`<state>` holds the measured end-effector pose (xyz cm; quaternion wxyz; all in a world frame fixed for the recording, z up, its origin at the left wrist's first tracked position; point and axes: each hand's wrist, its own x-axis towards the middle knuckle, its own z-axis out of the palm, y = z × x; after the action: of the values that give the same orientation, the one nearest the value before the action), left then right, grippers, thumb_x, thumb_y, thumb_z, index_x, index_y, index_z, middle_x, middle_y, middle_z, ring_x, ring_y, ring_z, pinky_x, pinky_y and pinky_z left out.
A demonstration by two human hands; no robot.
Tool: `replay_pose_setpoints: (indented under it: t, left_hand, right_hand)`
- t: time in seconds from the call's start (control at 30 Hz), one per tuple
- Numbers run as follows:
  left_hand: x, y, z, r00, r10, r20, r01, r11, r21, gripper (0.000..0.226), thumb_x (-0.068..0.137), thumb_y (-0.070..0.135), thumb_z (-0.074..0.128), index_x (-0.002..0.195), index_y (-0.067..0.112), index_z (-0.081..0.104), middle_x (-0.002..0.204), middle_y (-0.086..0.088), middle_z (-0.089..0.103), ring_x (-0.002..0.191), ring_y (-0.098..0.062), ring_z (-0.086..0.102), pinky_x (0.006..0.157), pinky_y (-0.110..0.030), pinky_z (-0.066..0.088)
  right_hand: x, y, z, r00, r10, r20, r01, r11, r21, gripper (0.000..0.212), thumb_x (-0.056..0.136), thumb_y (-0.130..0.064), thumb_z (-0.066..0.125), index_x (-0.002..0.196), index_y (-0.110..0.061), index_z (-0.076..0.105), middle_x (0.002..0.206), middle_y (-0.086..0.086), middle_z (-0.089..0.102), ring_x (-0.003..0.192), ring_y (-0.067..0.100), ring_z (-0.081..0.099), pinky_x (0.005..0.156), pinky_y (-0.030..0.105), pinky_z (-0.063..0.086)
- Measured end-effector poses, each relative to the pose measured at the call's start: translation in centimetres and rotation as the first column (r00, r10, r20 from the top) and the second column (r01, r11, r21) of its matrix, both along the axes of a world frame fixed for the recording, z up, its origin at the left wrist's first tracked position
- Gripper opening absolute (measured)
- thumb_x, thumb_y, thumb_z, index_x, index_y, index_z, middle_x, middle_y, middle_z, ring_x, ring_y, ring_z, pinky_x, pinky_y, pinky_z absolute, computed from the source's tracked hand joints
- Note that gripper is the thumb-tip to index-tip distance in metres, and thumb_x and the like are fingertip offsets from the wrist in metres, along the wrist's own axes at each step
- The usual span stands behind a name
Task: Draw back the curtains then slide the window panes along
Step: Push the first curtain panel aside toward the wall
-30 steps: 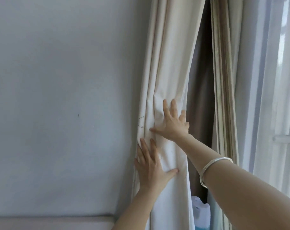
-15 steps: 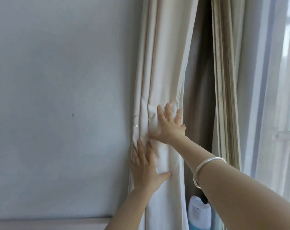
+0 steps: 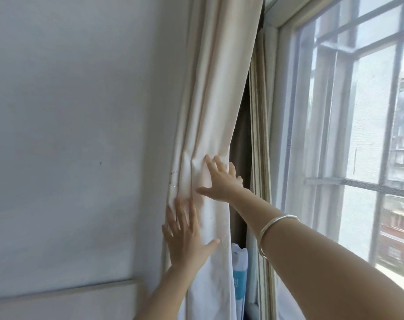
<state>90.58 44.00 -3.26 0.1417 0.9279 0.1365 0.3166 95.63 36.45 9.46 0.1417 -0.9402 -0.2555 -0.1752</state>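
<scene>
Daylight floods through the window (image 3: 358, 135), wall (image 3: 69, 112) dimmer

Both hands press flat on the bunched cream curtain (image 3: 210, 112) beside the grey wall (image 3: 69, 135): the left hand (image 3: 185, 236) lower, the right hand (image 3: 221, 181) above it, a silver bangle (image 3: 272, 232) on that wrist. The barred window (image 3: 358, 135) shows at right.

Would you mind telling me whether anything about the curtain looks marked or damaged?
Small dark specks dot the cream curtain near its left edge, just above the left hand; otherwise it is only creased under the right hand.
</scene>
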Motion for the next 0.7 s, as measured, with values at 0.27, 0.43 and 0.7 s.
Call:
replay_pose_setpoints:
  t: [0.27,0.43,0.7]
  left_hand:
    - [-7.2,-3.0,-0.5,0.996,-0.093,-0.015,0.093,0.994,0.062,0.108,0.074,0.068,0.049,0.139,0.021,-0.022,0.152,-0.012,-0.025,0.139,-0.037,-0.019,0.113,-0.054,0.007]
    - [-10.5,-5.6,-0.1,0.988,-0.156,-0.013,0.157,0.987,0.037,0.106,0.075,0.067,0.050,0.136,0.026,-0.026,0.152,-0.013,-0.024,0.139,-0.038,-0.019,0.113,-0.054,0.005]
    - [-16.1,-11.7,0.3,0.966,-0.259,-0.012,0.259,0.966,-0.002,0.107,0.076,0.065,0.050,0.121,0.030,-0.040,0.150,-0.009,-0.029,0.139,-0.036,-0.019,0.113,-0.053,-0.001]
  right_hand:
    - [-8.0,-3.9,-0.7,0.997,-0.062,-0.036,0.063,0.998,0.027,0.092,0.084,-0.043,0.057,0.142,-0.028,-0.013,0.155,-0.002,-0.012,0.141,0.037,-0.007,0.110,0.058,0.014]
    - [-11.9,-7.8,-0.6,0.995,-0.093,-0.044,0.094,0.995,0.019,0.092,0.084,-0.041,0.058,0.142,-0.028,-0.012,0.155,-0.004,-0.011,0.141,0.036,-0.007,0.109,0.057,0.015]
    - [-19.0,-14.8,-0.8,0.989,-0.145,-0.016,0.146,0.987,0.075,0.093,0.084,-0.043,0.058,0.142,-0.028,-0.012,0.156,0.001,-0.006,0.141,0.036,-0.003,0.110,0.056,0.015]
